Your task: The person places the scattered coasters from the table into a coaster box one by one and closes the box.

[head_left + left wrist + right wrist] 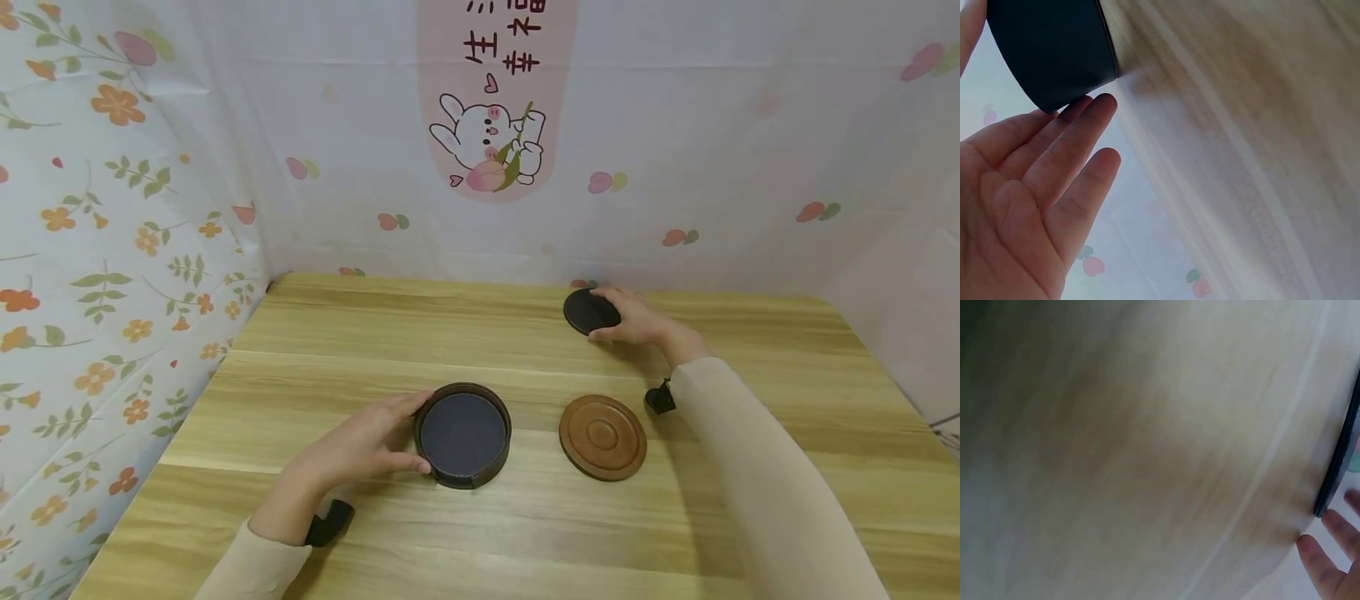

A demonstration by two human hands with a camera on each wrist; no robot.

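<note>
My left hand (360, 446) holds a round dark coaster holder (474, 482), thumb at its near side and fingers at its far side. A dark round coaster (462, 435) lies flat inside that holder. In the left wrist view the holder's smooth side wall (1054, 50) sits against the fingertips, with the little finger apart from it. At the back of the table, my right hand (633, 319) grips a black round coaster (585, 312) by its right side, between thumb and fingers. The right wrist view catches only the coaster's thin edge (1338, 462) beside the fingertips.
A brown wooden round coaster (602, 437) with ringed grooves lies to the right of the holder, near the right forearm. The wood-grain table (420, 333) ends at a white patterned cloth backdrop (337, 125). Black straps (330, 523) sit at both wrists.
</note>
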